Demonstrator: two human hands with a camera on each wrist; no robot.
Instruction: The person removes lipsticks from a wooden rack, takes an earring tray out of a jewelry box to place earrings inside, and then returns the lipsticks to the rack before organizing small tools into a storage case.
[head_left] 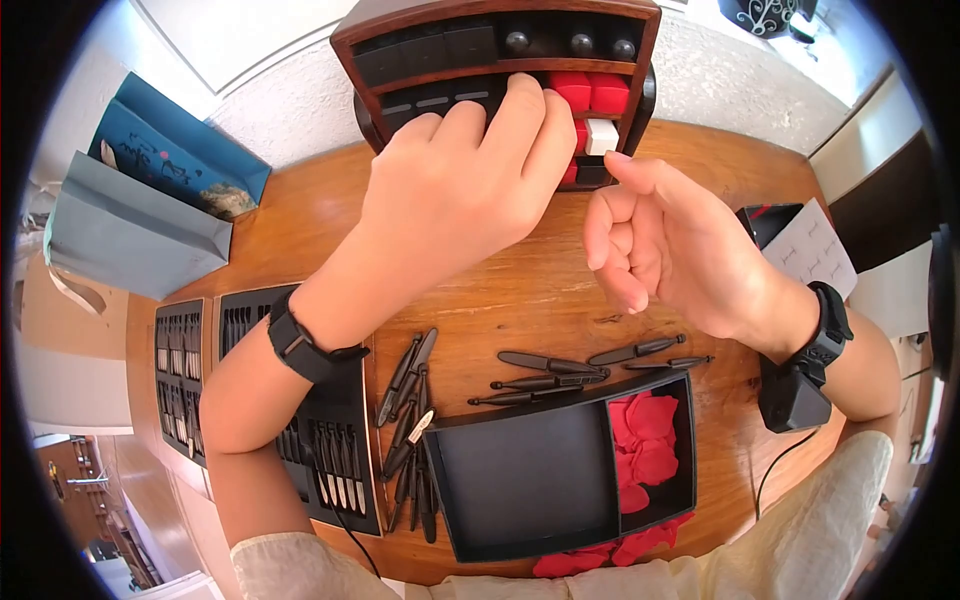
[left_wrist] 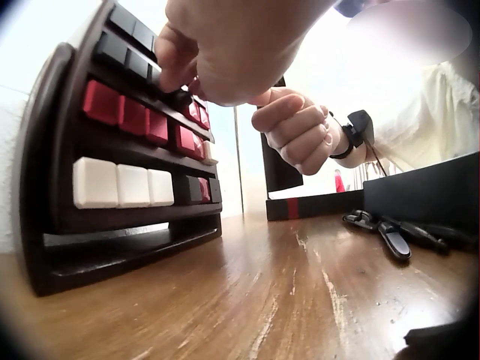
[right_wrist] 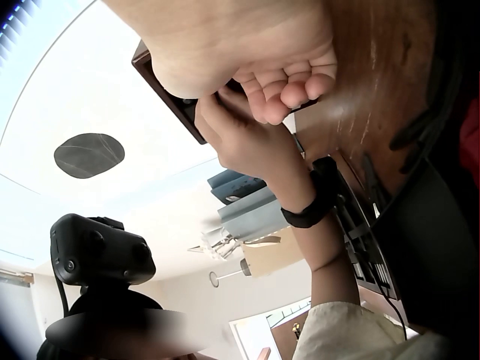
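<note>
My left hand [head_left: 455, 175] reaches forward over the wooden table [head_left: 520, 300] to the dark wooden rack [head_left: 400, 25] at its far edge, wrist straight, knuckles up, fingertips curled down onto the second shelf. From the left wrist view I see those fingertips pinching a small dark block [left_wrist: 178, 97] in that row, just left of the red blocks [head_left: 590, 92]; how firmly it is held I cannot tell. My right hand [head_left: 665, 245] hangs just beside the rack, apart from it, palm turned toward the left hand, fingers loosely curled inward and holding nothing, forefinger stretched toward the white block [head_left: 601, 135]. The rack stands upright with its open face toward me, its shelves running left to right, and the blocks sit side by side along those shelves. Nearer me on the table lie loose black pens [head_left: 560, 375], most of them lying left to right, a black box [head_left: 530, 480] with red petals [head_left: 645, 445] in its right compartment, and black trays [head_left: 185, 370] of pens at the left. A blue paper bag [head_left: 140, 200] lies at the far left against a pale textured wall [head_left: 290, 110].
</note>
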